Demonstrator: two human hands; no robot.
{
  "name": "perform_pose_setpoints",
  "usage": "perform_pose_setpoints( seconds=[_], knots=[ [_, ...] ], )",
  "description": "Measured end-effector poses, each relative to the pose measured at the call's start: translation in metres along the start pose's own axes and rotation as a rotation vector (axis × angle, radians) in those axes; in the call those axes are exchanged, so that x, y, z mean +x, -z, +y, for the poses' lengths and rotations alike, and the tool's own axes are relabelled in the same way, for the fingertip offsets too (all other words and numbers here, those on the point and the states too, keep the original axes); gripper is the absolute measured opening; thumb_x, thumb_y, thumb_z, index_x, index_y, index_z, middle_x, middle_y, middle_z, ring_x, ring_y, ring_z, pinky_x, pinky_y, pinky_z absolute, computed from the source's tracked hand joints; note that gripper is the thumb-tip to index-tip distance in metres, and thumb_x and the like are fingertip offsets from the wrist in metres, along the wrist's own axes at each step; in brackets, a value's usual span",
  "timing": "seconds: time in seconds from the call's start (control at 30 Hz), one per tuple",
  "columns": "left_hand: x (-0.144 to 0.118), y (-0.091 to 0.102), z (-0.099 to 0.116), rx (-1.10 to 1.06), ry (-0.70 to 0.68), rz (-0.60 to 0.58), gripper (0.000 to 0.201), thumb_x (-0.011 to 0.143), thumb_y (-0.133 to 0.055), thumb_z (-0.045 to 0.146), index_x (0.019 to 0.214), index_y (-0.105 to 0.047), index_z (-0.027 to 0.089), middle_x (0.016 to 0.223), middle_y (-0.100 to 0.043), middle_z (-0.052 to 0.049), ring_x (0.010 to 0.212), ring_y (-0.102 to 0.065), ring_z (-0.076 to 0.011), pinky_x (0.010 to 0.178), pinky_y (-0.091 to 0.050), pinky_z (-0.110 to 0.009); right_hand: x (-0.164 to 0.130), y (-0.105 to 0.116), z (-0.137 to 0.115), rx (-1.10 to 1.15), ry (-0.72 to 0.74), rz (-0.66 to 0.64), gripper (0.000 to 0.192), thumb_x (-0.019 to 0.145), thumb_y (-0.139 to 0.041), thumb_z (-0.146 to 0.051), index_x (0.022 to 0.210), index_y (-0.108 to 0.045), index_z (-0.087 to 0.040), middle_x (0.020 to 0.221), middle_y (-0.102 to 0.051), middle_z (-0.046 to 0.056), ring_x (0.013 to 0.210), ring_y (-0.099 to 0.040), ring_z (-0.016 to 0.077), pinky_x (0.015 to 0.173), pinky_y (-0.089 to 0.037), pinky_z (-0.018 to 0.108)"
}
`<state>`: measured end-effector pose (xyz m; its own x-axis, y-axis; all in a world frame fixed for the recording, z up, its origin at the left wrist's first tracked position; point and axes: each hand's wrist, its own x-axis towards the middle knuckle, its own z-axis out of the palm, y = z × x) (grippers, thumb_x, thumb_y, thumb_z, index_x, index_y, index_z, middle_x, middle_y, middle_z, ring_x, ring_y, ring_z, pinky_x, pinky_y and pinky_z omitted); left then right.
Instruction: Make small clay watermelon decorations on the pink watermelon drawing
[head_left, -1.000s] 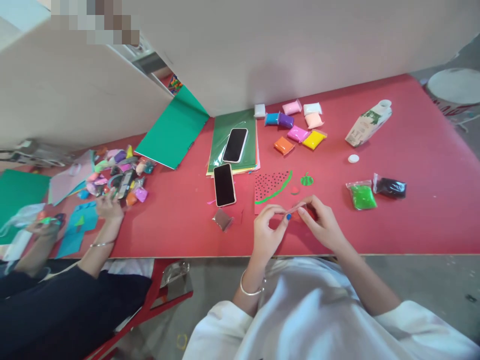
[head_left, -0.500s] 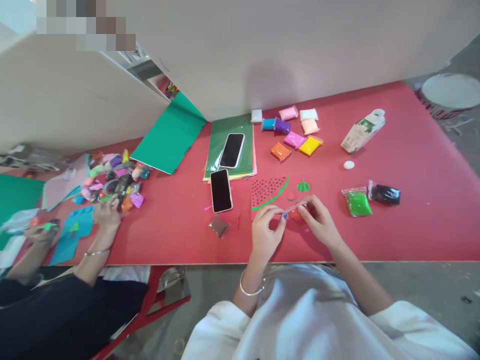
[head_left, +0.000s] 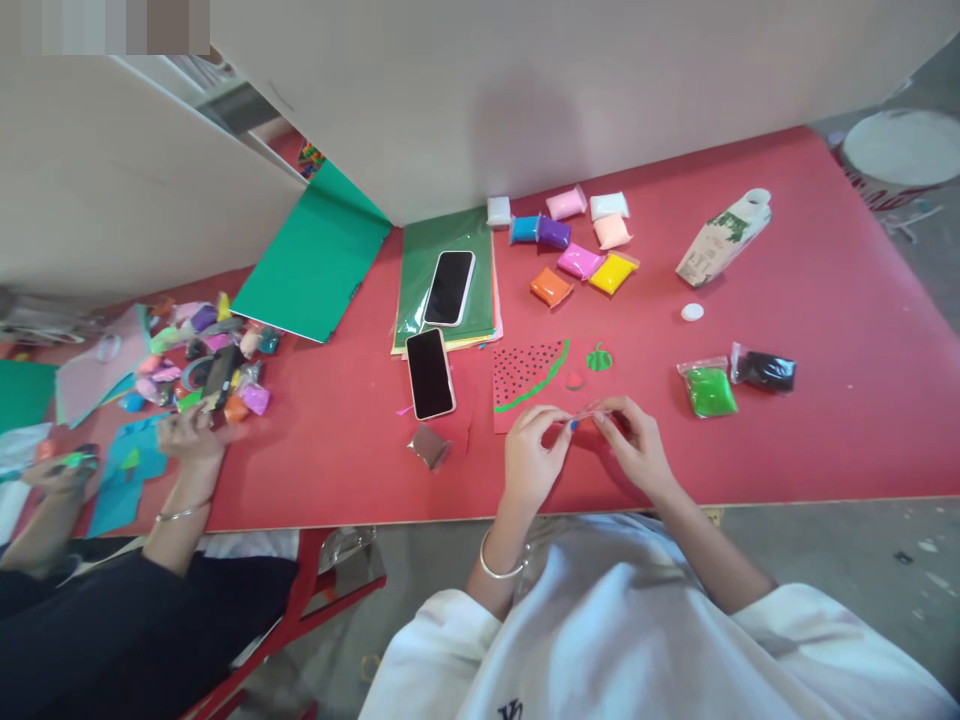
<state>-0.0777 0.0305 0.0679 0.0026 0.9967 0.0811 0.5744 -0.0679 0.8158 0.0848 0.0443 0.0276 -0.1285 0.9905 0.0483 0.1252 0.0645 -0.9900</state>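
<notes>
My left hand (head_left: 536, 450) and my right hand (head_left: 634, 445) meet near the table's front edge, fingertips pinched. Between them is the edge of a small clear plastic packet (head_left: 587, 414); its contents blend with the red table and are mostly hidden by my fingers. Just beyond my hands lies a red sheet with a watermelon slice (head_left: 531, 374) of red with black dots and a green rind. Beside it are a small round green striped watermelon (head_left: 598, 358) and a small reddish piece with a pale green edge (head_left: 574, 381).
Several clay packets, one orange (head_left: 551, 287), lie toward the wall. Green (head_left: 709, 390) and black (head_left: 769, 370) packets are right, near a carton (head_left: 724, 240) and white cap (head_left: 692, 312). Two phones (head_left: 431, 375) and a brown packet (head_left: 429, 447) lie left. A co-worker's hands (head_left: 187, 432) work farther left.
The camera view has shifted slightly. My hands keep their pinch on the packet, and the red part visible below my fingers before is now hard to see. The co-worker's hands moved little.
</notes>
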Motion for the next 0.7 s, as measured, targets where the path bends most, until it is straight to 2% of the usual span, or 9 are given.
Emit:
perform_pose_setpoints(
  seconds=[0.13,0.27,0.47,0.57,0.63,0.7],
  knots=[
    [0.000,-0.001,-0.001,0.106,-0.024,-0.043,0.012,0.089,-0.055,0.023,0.089,-0.067,0.021,0.091,-0.067,-0.003,0.087,-0.063,-0.0163,0.080,-0.050,-0.028,-0.002,0.003,0.000,-0.061,0.002,-0.048,0.012,0.089,-0.057,-0.032,0.095,-0.062,-0.023,0.093,-0.070,0.004,0.088,-0.066,0.0184,0.082,-0.051,0.033],
    [0.000,-0.003,0.002,0.144,-0.041,-0.070,0.008,0.086,-0.060,0.023,0.091,-0.066,0.022,0.094,-0.068,-0.003,0.091,-0.063,-0.0167,0.083,-0.049,-0.029,-0.001,0.008,-0.008,-0.173,0.075,-0.068,0.010,0.088,-0.058,-0.029,0.093,-0.064,-0.023,0.093,-0.071,0.004,0.086,-0.066,0.0179,0.081,-0.051,0.031],
    [-0.001,-0.013,0.001,0.177,-0.069,-0.066,0.009,0.088,-0.059,0.024,0.086,-0.067,0.021,0.083,-0.066,-0.002,0.081,-0.062,-0.0153,0.073,-0.048,-0.027,-0.003,0.012,-0.010,-0.199,0.070,-0.067,0.010,0.089,-0.057,-0.030,0.094,-0.062,-0.023,0.092,-0.071,0.004,0.086,-0.067,0.0181,0.080,-0.052,0.031],
    [0.002,-0.013,0.002,0.148,-0.091,-0.063,0.009,0.087,-0.061,0.026,0.083,-0.067,0.022,0.079,-0.066,-0.001,0.078,-0.062,-0.0150,0.073,-0.049,-0.027,-0.003,0.017,-0.010,-0.201,0.083,-0.104,0.010,0.089,-0.056,-0.030,0.095,-0.061,-0.023,0.095,-0.071,0.004,0.089,-0.067,0.0182,0.081,-0.052,0.031],
    [0.002,-0.007,0.010,0.105,-0.103,-0.046,0.008,0.087,-0.060,0.026,0.088,-0.067,0.022,0.084,-0.067,-0.002,0.084,-0.063,-0.0160,0.079,-0.050,-0.030,0.000,0.022,-0.013,-0.212,0.117,-0.144,0.010,0.090,-0.054,-0.029,0.093,-0.061,-0.023,0.095,-0.070,0.004,0.087,-0.066,0.0173,0.077,-0.052,0.029],
    [-0.003,0.003,0.023,0.000,-0.108,0.008,0.011,0.087,-0.058,0.024,0.096,-0.065,0.023,0.094,-0.067,-0.004,0.092,-0.062,-0.0176,0.087,-0.050,-0.035,0.010,0.030,-0.017,-0.258,0.146,-0.124,0.011,0.091,-0.052,-0.029,0.092,-0.061,-0.023,0.093,-0.070,0.003,0.083,-0.066,0.0169,0.073,-0.051,0.028]
  ],
)
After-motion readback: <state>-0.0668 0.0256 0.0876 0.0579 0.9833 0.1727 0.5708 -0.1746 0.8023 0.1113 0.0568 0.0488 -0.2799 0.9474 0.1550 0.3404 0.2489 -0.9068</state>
